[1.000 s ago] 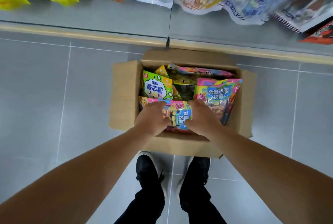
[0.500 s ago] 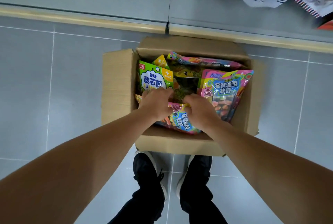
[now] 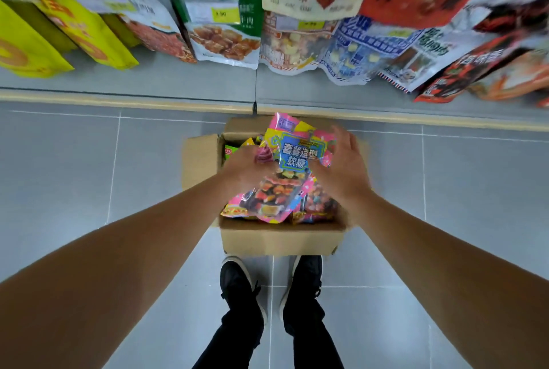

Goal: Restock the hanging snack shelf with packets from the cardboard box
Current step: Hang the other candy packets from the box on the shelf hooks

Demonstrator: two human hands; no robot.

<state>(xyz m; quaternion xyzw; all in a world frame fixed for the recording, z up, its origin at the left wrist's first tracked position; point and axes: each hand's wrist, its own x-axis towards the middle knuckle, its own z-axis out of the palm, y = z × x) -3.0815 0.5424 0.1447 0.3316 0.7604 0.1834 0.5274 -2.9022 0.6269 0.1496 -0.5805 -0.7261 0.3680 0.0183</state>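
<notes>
The open cardboard box (image 3: 282, 239) stands on the floor tiles below the hanging shelf. Above its opening I hold a pink candy packet (image 3: 277, 187) with blue lettering, and a second similar packet (image 3: 319, 205) hangs just behind it. My left hand (image 3: 248, 168) grips the packet's left side with curled fingers. My right hand (image 3: 341, 166) is blurred and lies against the packet's right edge with its fingers stretched and spread. A green packet (image 3: 229, 151) and other packets show in the box at the back left.
Rows of hanging snack packets (image 3: 225, 29) fill the top of the view, with yellow ones (image 3: 74, 26) at left and red ones (image 3: 463, 71) at right. A beige kick strip (image 3: 118, 101) runs along the shelf base. My black shoes (image 3: 237, 282) stand right behind the box.
Both hands have lifted the pink packets up out of the box. My head has tilted up, bringing more of the hanging shelf into view. My right hand's fingers have straightened.
</notes>
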